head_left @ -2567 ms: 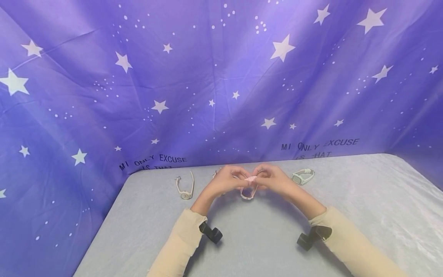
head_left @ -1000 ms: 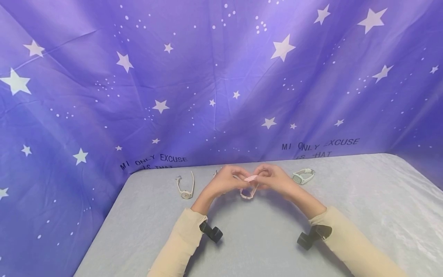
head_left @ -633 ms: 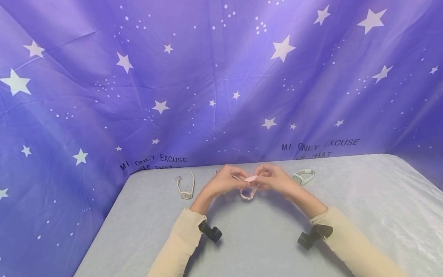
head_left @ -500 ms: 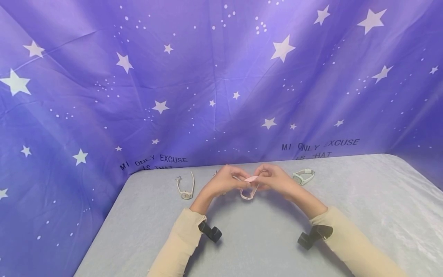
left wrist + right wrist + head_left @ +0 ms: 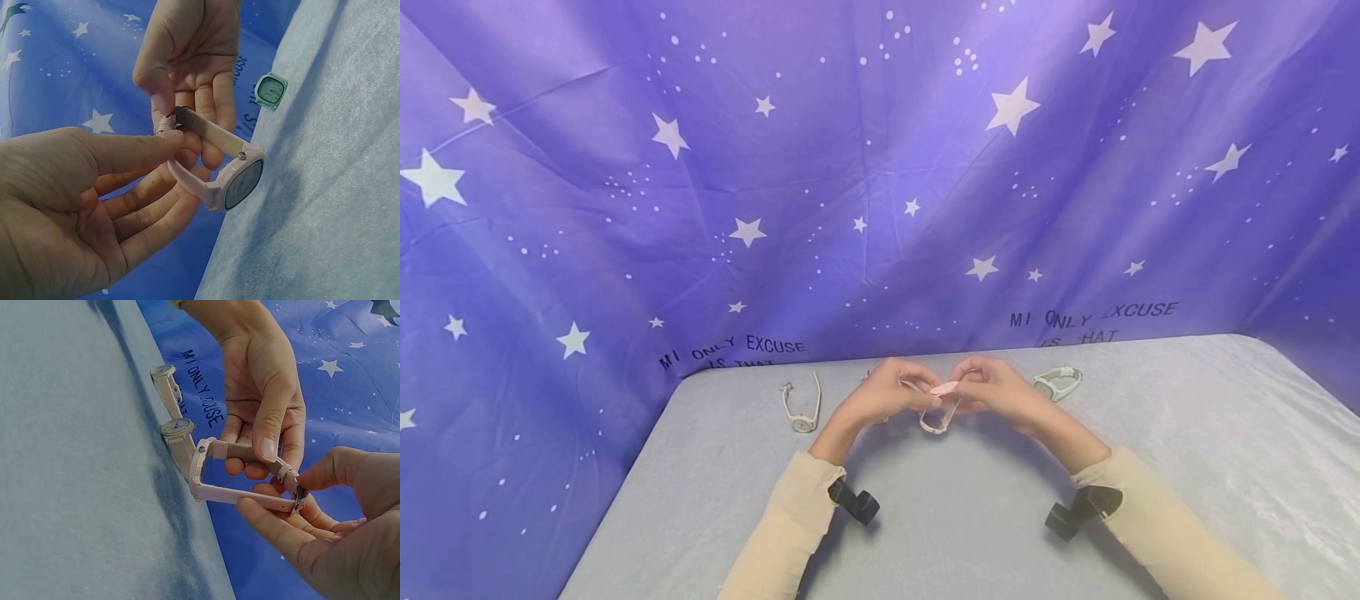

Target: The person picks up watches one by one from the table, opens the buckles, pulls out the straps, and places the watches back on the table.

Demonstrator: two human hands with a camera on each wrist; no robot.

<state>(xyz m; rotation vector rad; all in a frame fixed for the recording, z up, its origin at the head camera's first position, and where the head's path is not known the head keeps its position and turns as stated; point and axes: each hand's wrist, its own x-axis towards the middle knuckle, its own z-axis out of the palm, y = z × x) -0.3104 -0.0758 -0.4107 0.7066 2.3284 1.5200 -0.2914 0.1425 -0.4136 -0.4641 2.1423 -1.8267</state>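
Note:
Between both hands a pale pink wristwatch (image 5: 933,429) is held off the table, its strap bent into a loop. Its squarish case (image 5: 244,184) hangs lowest in the head view. My left hand (image 5: 887,393) pinches the strap near the buckle between thumb and fingers. On the other side, my right hand (image 5: 997,388) pinches the strap by the metal buckle (image 5: 300,495), its thumb at the buckle and a fingertip along the strap. Fingers partly cover the buckle, so I cannot tell whether it is fastened.
On the grey cloth-covered table (image 5: 962,517), a cream watch (image 5: 803,422) lies to the left and a pale green watch (image 5: 1057,383) to the right. Another watch (image 5: 178,428) is mostly behind my left hand in the head view. A purple star-printed curtain (image 5: 880,167) hangs behind.
Both hands stay nearly in place, pinching the pink wristwatch. The strap part between the fingertips looks slimmer than in the oldest frame, and the fingers have shifted only slightly.

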